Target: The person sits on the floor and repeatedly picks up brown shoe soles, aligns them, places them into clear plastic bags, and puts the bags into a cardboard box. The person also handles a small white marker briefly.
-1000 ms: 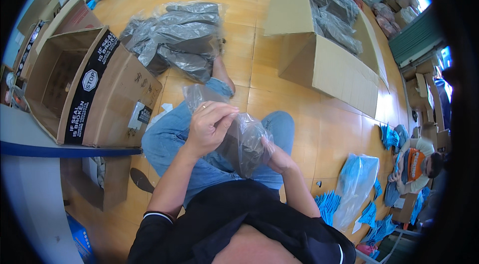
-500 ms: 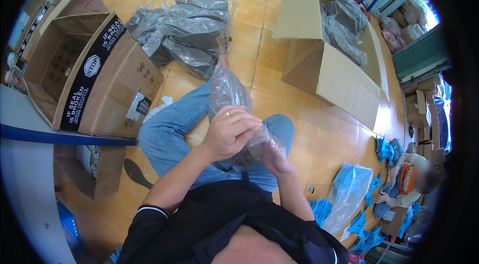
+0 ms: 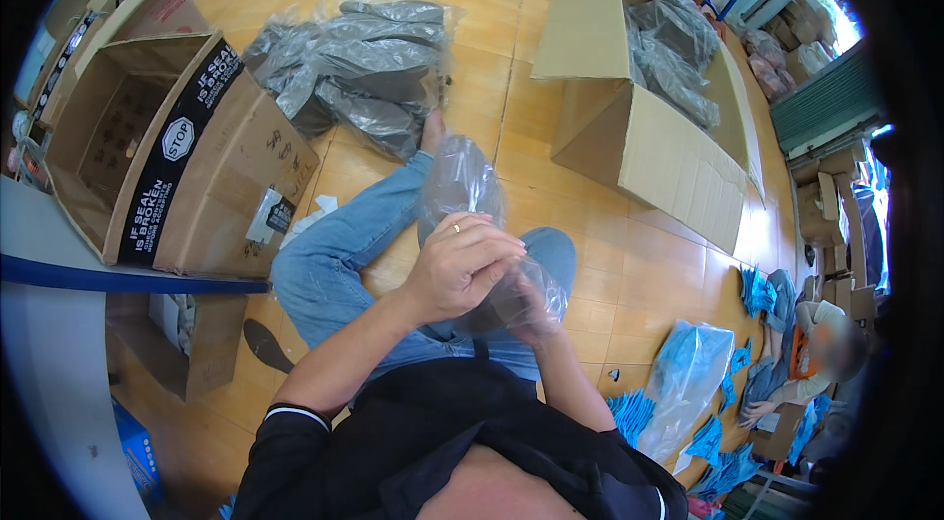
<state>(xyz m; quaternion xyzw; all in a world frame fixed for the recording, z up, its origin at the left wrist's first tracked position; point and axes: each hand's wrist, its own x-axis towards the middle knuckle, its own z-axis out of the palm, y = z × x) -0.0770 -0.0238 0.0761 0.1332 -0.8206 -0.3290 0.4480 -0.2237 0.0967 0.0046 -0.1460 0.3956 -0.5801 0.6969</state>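
A clear plastic bag (image 3: 462, 171) with dark grey contents is held over the lap of the person's blue jeans (image 3: 339, 250), between the knees, its far end reaching ahead of the jeans. It is probably light and soft, with slippery film that could tear under a hard pull; a pinch on a fold of film, with a palm beneath, should hold it best. The film is glossy, crinkled and see-through, streaked with white highlights; the grey inside looks long and rounded at the far end. The left hand (image 3: 457, 269), wearing a ring, has its fingers pressed together and bent toward the thumb, seemingly pinching film. The right hand (image 3: 537, 314) lies against the near end, partly behind film, so I cannot tell how its fingertips sit. Ahead of the jeans is a pile of grey bagged pieces (image 3: 369, 58); to their left, an open brown box (image 3: 231, 161); ahead and right, a pale open carton (image 3: 678, 166) holding similar bags.
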